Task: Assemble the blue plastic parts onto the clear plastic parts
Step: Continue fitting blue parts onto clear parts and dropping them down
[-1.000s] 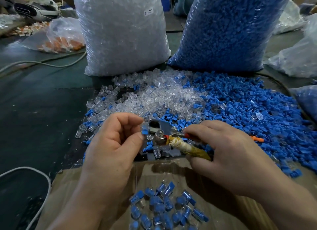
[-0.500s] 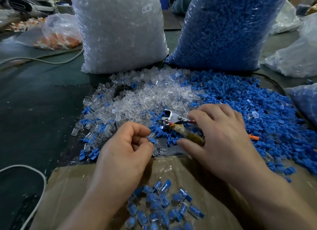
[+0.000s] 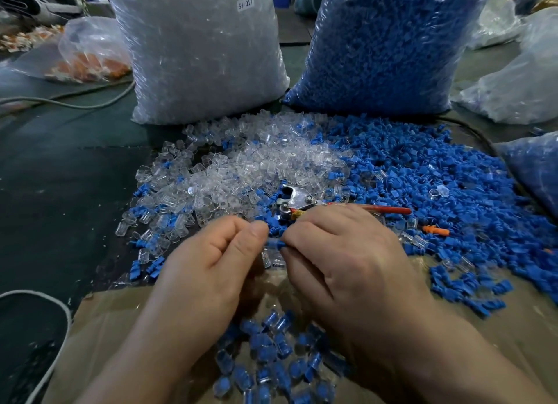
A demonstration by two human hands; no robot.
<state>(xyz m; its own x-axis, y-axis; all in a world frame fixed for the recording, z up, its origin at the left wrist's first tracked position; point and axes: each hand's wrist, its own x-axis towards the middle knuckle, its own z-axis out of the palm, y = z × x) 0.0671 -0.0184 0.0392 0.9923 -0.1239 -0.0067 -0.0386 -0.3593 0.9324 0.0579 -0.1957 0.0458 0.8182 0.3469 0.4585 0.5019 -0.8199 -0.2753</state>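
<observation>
Fingers (image 3: pixel 256 232) of the left hand (image 3: pixel 211 271) and right hand (image 3: pixel 347 258) cover most of the blue part (image 3: pixel 274 244) pinched between them; whether anything is fitted on it cannot be told. The right hand hides the lower handle of the pliers (image 3: pixel 297 199). The clear bag (image 3: pixel 196 56) and blue bag (image 3: pixel 386 47) run off the top edge. Wrists and the bottom edge cut off the finished pile (image 3: pixel 271 352).

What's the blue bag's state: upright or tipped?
Upright: blue bag stands on its base behind the loose blue parts; top out of frame.

loose parts (image 3: pixel 271 162) lie between the sacks (image 3: pixel 205 56) behind and the cardboard (image 3: pixel 120 328) in front, pliers (image 3: pixel 297 200) on them.
</observation>
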